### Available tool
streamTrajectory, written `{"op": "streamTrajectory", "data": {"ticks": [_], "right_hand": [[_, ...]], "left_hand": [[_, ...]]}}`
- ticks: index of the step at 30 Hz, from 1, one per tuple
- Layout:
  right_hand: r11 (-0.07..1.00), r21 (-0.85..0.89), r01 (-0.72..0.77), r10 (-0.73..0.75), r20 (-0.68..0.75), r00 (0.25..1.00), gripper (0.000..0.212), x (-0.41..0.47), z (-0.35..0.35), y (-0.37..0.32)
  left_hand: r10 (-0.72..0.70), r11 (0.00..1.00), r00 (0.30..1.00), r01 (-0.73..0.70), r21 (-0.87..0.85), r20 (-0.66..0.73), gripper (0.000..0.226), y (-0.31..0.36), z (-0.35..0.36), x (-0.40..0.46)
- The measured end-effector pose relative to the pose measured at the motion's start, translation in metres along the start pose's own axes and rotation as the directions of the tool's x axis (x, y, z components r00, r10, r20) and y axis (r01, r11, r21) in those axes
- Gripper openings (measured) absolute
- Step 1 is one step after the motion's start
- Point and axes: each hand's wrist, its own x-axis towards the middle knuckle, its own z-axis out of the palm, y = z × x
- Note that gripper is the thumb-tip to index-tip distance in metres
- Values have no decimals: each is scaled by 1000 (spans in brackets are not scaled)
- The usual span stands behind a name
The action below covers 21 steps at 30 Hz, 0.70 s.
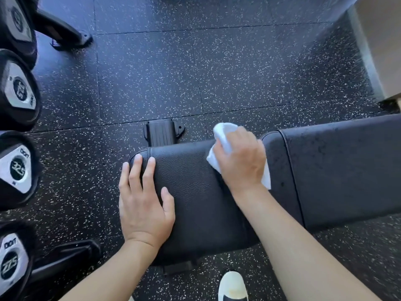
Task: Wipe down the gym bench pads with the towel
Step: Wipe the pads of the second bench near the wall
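Speckled black rubber floor (217, 72) runs under a padded bench whose long axis crosses the frame left to right. On the seat pad (191, 192), lower centre, the left hand (143, 205) rests flat with fingers straight, holding nothing. Right of it, the right hand (240, 161) grips the white towel (223, 135) at the pad's far edge. Further right lies the back pad (342, 170), nearer the towel hand.

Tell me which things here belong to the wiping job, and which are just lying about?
Part of the job:
white towel, gripped by the right hand
seat pad, with the left hand flat on it
back pad

Just lying about:
dumbbells
white shoe
speckled floor
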Motion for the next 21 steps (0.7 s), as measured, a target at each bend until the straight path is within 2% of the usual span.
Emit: {"op": "streamTrajectory", "data": {"ticks": [2, 6, 9, 13, 16, 18, 21], "right_hand": [[1000, -5, 25, -25, 54, 998, 22, 6, 4, -27], [989, 100, 109, -127, 198, 972, 23, 22, 24, -95], [977, 148, 152, -177, 171, 969, 22, 23, 31, -118], [949, 233, 210, -233, 75, 970, 20, -11, 5, -70], [951, 231, 204, -234, 109, 966, 15, -64, -39, -13], [958, 211, 192, -224, 138, 965, 20, -97, -67, 17], [933, 212, 290, -324, 149, 934, 26, -108, -75, 32]], "left_hand": [[8, 1000, 1000, -8, 5, -5, 70, -1, 1, 0], [22, 1000, 1000, -22, 1, -8, 71, -3, 4, -1], [26, 1000, 1000, -26, -8, -17, 71, -5, 5, -1], [38, 999, 999, -38, -8, -21, 70, -4, 4, 0], [40, 999, 999, -40, -9, -18, 70, -3, 2, 0], [29, 1000, 1000, -29, -8, -9, 70, -2, 1, -1], [8, 1000, 1000, -8, -9, 3, 70, -1, 0, 0]]}}
